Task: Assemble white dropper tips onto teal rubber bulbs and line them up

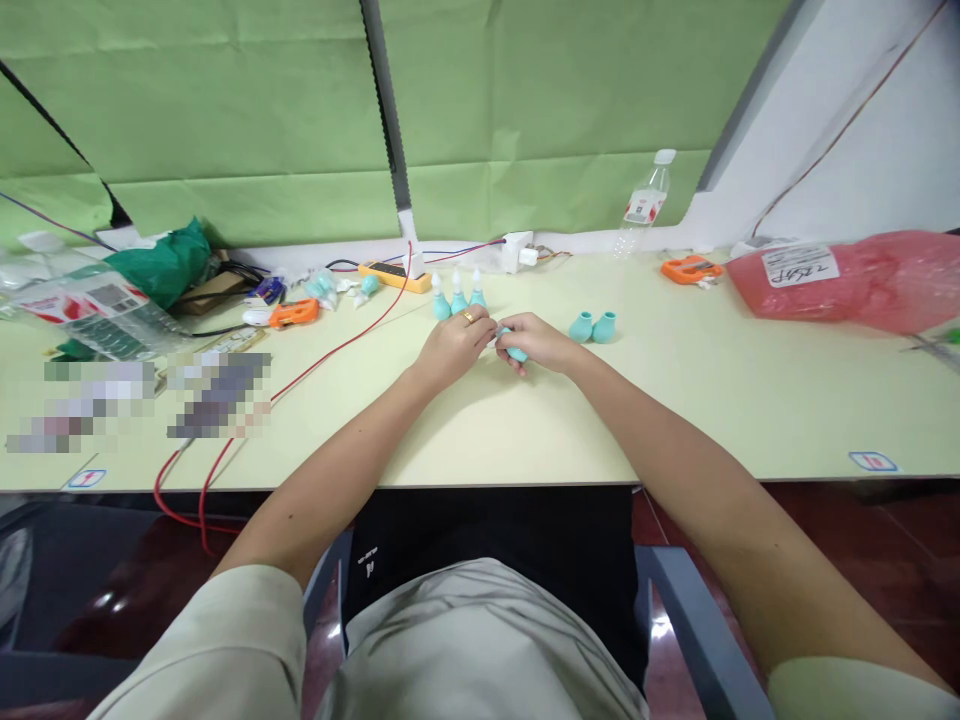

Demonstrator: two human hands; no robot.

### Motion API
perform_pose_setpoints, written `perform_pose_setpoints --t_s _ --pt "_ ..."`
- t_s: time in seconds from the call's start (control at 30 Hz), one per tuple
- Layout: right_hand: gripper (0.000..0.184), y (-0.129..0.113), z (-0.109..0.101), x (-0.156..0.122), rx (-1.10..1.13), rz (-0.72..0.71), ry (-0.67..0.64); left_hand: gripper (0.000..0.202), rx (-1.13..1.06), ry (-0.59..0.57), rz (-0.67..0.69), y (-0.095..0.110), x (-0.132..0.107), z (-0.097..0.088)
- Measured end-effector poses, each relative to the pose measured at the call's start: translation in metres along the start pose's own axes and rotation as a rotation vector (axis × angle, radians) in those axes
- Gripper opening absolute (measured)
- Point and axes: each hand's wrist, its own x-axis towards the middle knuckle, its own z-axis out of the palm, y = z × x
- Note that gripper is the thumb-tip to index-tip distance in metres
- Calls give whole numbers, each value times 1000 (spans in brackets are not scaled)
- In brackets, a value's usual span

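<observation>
My right hand (537,342) is closed round a small teal rubber bulb (516,352) at the middle of the pale table (675,400). My left hand (456,345), with a ring on one finger, is pinched at the bulb's end, holding a small pale part that I cannot make out. Just behind my hands stand three teal bulbs with white tips (457,296) in a row. Two teal bulbs without tips (592,327) sit to the right of my right hand.
At the back are a clear water bottle (643,206), a yellow meter (394,276), a white plug (517,252) and two orange tools (295,313) (691,269). A pink bag (847,282) lies at the right, a green bag (166,262) and clutter at the left. Red wires (300,380) cross the table.
</observation>
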Motion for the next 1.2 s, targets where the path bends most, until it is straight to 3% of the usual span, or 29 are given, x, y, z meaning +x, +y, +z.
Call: perform_pose_setpoints --t_s 0.3,0.63,0.87,1.03,1.2 --pt "12 12 1 4 -177 89 6 25 -26 -229 26 -2 2 -11" --pt "10 15 2 7 -149 103 -47 19 268 -205 42 -1 2 2" --pt "9 5 4 5 7 92 -73 16 303 -236 -19 0 5 -5" --pt "7 3 -1 3 41 132 -30 19 198 -166 -110 2 5 -16" --pt "8 5 -3 2 29 58 -38 26 145 -178 -44 4 3 -17"
